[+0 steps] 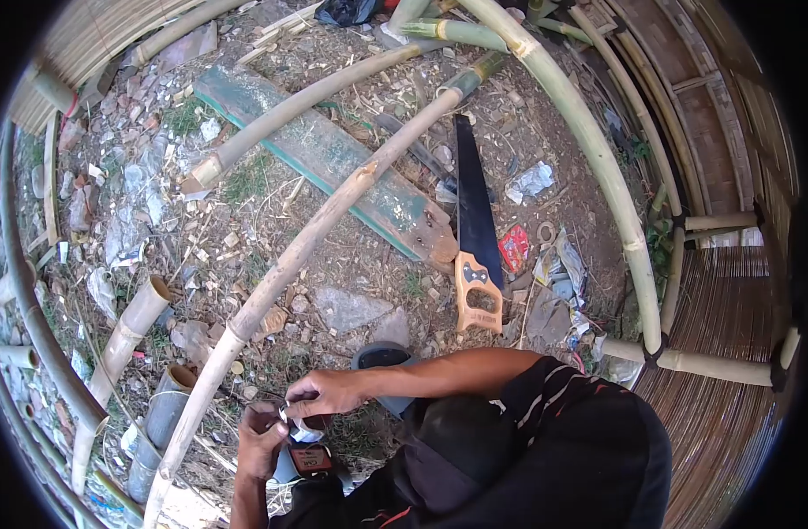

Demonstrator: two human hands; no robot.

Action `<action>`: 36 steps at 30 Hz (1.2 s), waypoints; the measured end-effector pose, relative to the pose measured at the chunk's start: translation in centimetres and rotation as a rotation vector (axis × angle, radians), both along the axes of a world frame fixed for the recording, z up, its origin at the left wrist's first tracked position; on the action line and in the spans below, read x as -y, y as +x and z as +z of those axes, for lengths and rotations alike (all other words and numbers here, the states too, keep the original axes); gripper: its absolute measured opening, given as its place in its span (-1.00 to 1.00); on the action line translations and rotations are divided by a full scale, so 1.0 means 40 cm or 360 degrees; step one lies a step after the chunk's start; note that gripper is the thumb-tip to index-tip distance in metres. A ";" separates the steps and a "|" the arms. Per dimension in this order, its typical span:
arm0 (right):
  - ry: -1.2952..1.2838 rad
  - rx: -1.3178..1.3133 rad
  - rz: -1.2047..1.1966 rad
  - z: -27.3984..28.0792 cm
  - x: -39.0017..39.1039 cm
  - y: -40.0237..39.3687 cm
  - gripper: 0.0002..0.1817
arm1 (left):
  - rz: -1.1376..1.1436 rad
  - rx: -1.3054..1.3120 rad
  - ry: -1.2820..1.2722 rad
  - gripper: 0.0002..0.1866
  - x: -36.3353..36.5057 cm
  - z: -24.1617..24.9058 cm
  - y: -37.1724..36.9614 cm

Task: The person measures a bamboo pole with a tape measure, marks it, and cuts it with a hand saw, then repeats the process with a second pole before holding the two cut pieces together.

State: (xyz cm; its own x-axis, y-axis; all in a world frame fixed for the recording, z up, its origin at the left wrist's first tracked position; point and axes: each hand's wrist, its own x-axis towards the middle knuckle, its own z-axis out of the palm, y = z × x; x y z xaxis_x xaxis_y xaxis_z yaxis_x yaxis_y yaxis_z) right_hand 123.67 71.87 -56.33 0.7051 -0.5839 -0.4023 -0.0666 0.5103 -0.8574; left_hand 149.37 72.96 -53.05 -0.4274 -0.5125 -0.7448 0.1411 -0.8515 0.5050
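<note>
My left hand [260, 441] and my right hand [323, 393] meet low in the view, fingertips close together. Both are closed in a pinch around something small and pale, mostly hidden by the fingers. Just below the fingers shows a whitish, shiny piece [308, 432], too small to name. Under it is a red patch with pale lettering [310, 458]. Farther forward a handsaw [479, 203] lies on the ground, its wooden handle towards me, apart from both hands. A long bamboo pole [285, 264] slants past the left hand.
A worn green plank [333, 163] lies across the littered ground, with another pole [316, 93] over it. Cut bamboo stumps [132, 326] stand at left. A curved bamboo pole [589, 141] and a bamboo-slat wall [730, 300] are at right. Wrappers [514, 247] and wood chips lie scattered.
</note>
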 end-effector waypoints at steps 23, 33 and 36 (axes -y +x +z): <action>-0.0103 -0.0291 -0.0168 0.126 0.012 -0.217 -0.61 | -0.1152 0.0371 -0.0252 -0.54 0.086 0.061 -0.151; 0.0044 -0.0029 -0.1861 0.456 0.154 -0.639 -0.73 | -0.1690 0.0236 -0.0548 -0.61 0.148 0.087 -0.126; -0.0163 -0.0351 -0.2168 0.435 0.197 -0.801 -0.61 | -0.1518 0.0583 -0.0420 -0.57 0.171 0.097 -0.134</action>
